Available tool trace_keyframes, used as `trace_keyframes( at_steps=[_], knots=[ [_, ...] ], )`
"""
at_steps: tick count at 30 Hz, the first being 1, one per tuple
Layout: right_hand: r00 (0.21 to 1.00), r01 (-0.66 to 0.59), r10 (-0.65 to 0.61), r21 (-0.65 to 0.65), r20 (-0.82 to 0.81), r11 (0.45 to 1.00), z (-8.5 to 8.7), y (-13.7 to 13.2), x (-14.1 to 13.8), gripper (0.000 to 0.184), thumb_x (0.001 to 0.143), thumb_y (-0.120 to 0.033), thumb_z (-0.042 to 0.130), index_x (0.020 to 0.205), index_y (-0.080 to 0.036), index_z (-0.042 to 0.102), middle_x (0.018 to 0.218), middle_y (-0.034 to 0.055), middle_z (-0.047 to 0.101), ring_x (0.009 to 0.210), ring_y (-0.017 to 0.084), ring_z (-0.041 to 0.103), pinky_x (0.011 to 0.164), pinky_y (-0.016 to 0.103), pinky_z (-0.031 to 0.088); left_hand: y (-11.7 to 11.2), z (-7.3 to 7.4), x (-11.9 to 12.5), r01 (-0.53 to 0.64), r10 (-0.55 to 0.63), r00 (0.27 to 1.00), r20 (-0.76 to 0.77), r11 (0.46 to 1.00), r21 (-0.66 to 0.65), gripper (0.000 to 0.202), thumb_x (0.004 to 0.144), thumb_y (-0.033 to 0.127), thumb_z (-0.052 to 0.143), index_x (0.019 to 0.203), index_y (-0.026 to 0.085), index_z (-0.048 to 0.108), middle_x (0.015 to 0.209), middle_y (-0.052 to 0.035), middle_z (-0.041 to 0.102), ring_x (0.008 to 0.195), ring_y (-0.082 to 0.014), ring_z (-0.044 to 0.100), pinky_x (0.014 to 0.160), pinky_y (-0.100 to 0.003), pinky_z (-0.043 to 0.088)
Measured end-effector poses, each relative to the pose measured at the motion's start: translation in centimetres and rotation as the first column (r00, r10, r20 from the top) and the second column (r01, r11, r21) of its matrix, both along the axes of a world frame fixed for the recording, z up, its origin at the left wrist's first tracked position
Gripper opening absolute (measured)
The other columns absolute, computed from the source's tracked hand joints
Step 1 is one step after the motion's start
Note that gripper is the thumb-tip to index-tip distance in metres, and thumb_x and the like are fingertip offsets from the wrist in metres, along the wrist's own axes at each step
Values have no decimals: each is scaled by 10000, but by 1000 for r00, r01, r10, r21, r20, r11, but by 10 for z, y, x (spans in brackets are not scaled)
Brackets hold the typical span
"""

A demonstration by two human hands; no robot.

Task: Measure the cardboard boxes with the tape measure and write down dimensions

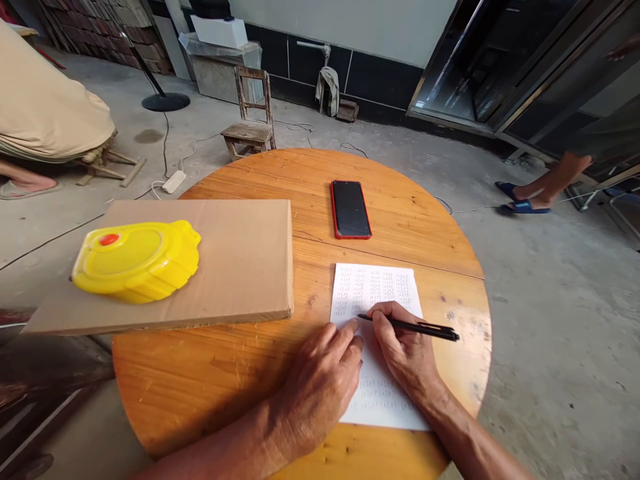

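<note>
A white sheet of paper (375,293) printed with rows of small figures lies on the round wooden table (240,380). My right hand (405,350) rests on the sheet, closed around a black pen (420,327) whose tip touches the paper near its left side. My left hand (320,383) lies on the sheet's left edge with fingers loosely curled, its fingertips pressing the paper next to the pen tip. It holds nothing.
A red-cased phone (351,209) lies screen-up beyond the paper. A flat cardboard box (235,267) on the table's left carries a yellow plastic lid (136,260). A small wooden chair (251,113) stands behind. Another person's feet in blue sandals (525,203) are at the right.
</note>
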State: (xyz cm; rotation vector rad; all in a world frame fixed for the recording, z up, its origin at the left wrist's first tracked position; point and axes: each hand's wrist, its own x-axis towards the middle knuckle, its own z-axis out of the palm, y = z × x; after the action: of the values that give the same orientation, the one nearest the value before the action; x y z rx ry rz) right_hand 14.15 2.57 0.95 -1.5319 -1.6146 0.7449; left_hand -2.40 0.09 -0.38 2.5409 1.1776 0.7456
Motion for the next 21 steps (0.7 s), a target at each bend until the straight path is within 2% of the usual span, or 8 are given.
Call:
trace_keyframes(
  at_steps=[7,14,21],
  knots=[
    [997,28,-28,-7,-66,1000,0,-2,3,193,918,-272,503,784,-194,619,554,-42,529,478,110,448,468,232,384,0,2,-1,-5,5,1000,0,1000,3,267,889,93,514,1138,120,604,1244,-124,624,1015,-275,619,818,-436,584],
    [999,25,-24,32,-29,999,4,-1,0,177,904,-264,513,778,-193,615,538,-51,486,455,103,415,437,228,360,2,2,-1,-2,2,1000,0,1000,7,262,904,99,493,1137,115,611,1248,-124,624,1015,-263,617,831,-423,580],
    [999,26,-27,54,20,998,4,0,-1,178,902,-251,508,782,-184,622,567,-38,528,483,105,453,472,226,394,1,2,-1,1,-1,1000,8,1000,-3,253,915,102,483,1131,116,613,1241,-124,625,1034,-252,612,845,-417,572]
  ],
)
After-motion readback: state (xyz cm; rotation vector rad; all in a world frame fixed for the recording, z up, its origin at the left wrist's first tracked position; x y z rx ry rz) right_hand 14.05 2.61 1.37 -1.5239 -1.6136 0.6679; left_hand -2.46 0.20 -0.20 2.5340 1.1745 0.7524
